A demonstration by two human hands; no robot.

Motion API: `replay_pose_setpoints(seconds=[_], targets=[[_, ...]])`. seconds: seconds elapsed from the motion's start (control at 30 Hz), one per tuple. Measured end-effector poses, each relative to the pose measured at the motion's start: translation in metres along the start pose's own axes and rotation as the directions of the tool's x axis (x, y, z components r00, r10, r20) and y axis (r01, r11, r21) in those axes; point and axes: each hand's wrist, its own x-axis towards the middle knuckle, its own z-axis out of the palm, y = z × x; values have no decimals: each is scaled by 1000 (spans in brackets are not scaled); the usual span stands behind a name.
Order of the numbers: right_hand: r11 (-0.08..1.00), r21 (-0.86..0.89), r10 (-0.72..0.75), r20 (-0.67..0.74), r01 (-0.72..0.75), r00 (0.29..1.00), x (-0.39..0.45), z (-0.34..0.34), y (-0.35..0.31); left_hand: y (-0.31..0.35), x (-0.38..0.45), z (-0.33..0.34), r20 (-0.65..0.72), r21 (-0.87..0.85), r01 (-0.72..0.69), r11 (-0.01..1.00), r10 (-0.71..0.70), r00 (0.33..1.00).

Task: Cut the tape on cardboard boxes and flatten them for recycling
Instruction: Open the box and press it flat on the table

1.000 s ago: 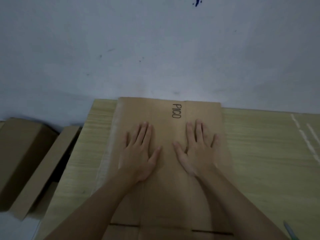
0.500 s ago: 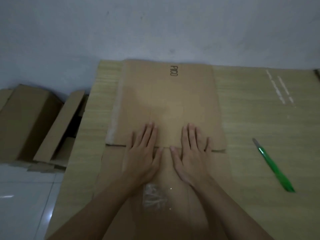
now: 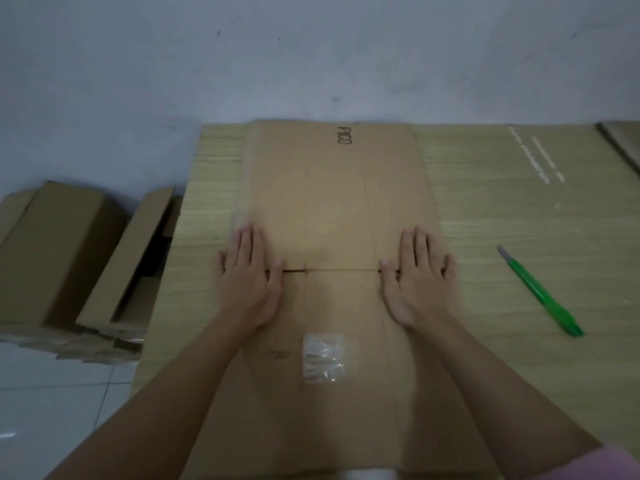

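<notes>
Cardboard box (image 3: pixel 337 209), flattened, lies along the middle of the wooden worktop (image 3: pixel 519 237). Both hands press flat on it, fingers spread, grasping nothing: left hand (image 3: pixel 251 275) at 9 o'clock, right hand (image 3: pixel 417 277) at 3 o'clock. A green utility knife (image 3: pixel 540 292) rests apart, farther toward 3 o'clock.

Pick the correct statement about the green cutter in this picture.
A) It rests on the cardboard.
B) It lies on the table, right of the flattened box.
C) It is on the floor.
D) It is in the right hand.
B: the green cutter lies untouched on the table, right of the flattened box; both hands are flat on the cardboard.
</notes>
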Motion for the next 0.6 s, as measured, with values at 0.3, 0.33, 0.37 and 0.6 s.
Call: replay_pose_setpoints(seconds=[0.3,0.33,0.37,0.6], targets=[[977,30,214,-109,-212,971,10,-21,-3,-2,4,-21,-156,-323,193,927,-253,955],[965,47,261,-134,-257,956,7,-19,-7,-1,4,-21,-125,-298,243,923,-290,949],[961,60,276,-167,-270,947,3,-17,-10,0,5,-22,-97,-286,271,919,-309,946],[818,309,499,42,-486,866,15,-36,-6,-13,29,-34,104,-485,375,790,-374,922]])
